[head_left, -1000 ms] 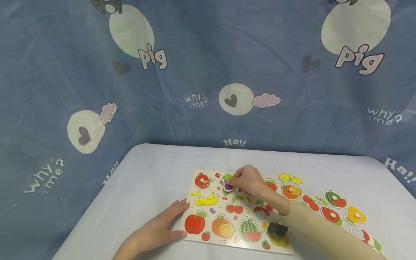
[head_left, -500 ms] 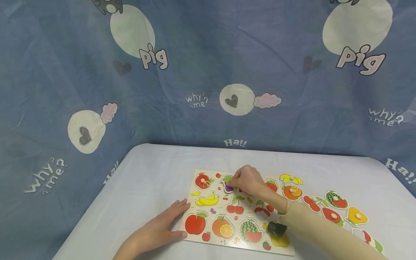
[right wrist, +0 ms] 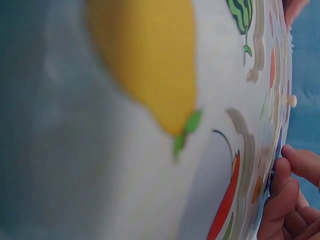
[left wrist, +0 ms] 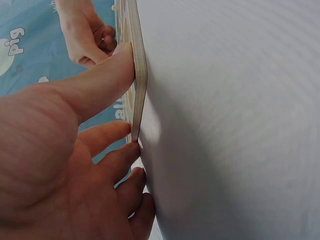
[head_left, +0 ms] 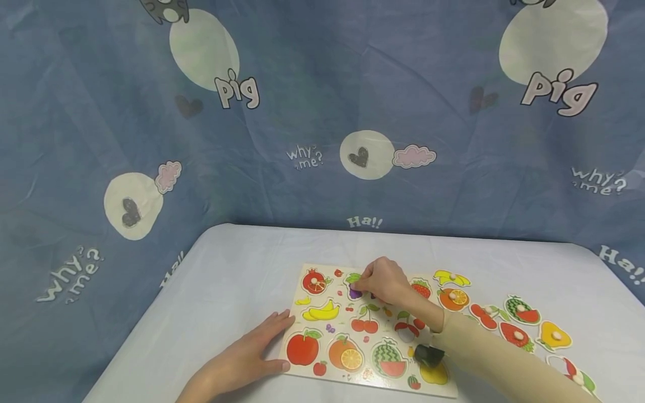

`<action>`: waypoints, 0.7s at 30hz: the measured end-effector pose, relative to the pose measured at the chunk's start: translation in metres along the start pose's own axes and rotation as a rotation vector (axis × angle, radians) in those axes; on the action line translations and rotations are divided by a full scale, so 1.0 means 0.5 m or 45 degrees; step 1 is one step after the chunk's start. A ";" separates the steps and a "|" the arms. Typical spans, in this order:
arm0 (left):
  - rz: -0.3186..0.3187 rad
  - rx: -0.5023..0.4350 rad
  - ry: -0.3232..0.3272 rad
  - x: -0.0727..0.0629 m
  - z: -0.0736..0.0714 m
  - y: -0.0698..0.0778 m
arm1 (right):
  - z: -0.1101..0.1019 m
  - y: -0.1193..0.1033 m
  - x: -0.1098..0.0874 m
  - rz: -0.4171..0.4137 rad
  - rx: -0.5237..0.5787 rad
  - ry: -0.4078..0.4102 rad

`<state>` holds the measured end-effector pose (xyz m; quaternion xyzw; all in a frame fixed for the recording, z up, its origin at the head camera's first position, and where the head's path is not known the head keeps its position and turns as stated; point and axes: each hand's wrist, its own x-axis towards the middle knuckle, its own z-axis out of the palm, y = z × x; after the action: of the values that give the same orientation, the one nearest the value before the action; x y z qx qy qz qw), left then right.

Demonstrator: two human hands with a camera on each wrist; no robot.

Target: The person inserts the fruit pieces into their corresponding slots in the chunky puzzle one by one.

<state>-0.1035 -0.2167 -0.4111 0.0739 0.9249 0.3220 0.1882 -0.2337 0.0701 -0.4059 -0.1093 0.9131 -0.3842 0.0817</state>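
Observation:
A wooden fruit puzzle board [head_left: 342, 330] lies flat on the white table. Near its upper edge, my right hand [head_left: 385, 280] pinches a grape puzzle piece [head_left: 355, 292] by the top, over the grape spot beside the pomegranate piece [head_left: 314, 282]. The knob is hidden by the fingertips. In the right wrist view the thumb and index finger [right wrist: 281, 172] meet close to the board's surface. My left hand [head_left: 247, 352] lies along the board's left edge, thumb and fingers spread and touching it. The left wrist view shows the thumb [left wrist: 122, 62] against the board edge [left wrist: 140, 75].
Loose knobbed pieces lie right of the board: bananas [head_left: 443, 278], an orange [head_left: 452, 299], cherries [head_left: 481, 317], a watermelon [head_left: 523, 310], a strawberry [head_left: 514, 334], a pear-shaped yellow one [head_left: 554, 336] and others. A blue printed cloth [head_left: 322, 101] hangs behind the table.
The grape piece, tilted and slightly off its outline a second ago, now lies closer to the board and better lined up with it. My left hand stays put.

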 end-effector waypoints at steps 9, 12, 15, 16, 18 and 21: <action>-0.023 -0.014 0.001 -0.001 -0.002 0.004 | -0.004 0.003 0.004 -0.012 0.000 -0.024; -0.027 -0.015 0.001 0.000 -0.002 0.005 | -0.005 0.004 0.003 -0.009 0.012 -0.027; -0.022 -0.014 0.002 0.000 -0.001 0.005 | -0.005 0.005 0.002 -0.005 0.031 -0.035; -0.019 -0.014 0.003 0.000 -0.001 0.004 | -0.005 0.005 0.001 -0.005 0.039 -0.038; -0.014 -0.020 0.002 -0.001 -0.001 0.003 | -0.005 0.005 0.000 -0.013 0.052 -0.044; -0.005 -0.026 0.003 -0.001 -0.001 0.002 | -0.007 0.006 -0.003 -0.031 0.071 -0.051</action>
<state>-0.1032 -0.2164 -0.4103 0.0698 0.9219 0.3311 0.1885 -0.2334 0.0750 -0.4055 -0.1256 0.8989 -0.4081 0.0982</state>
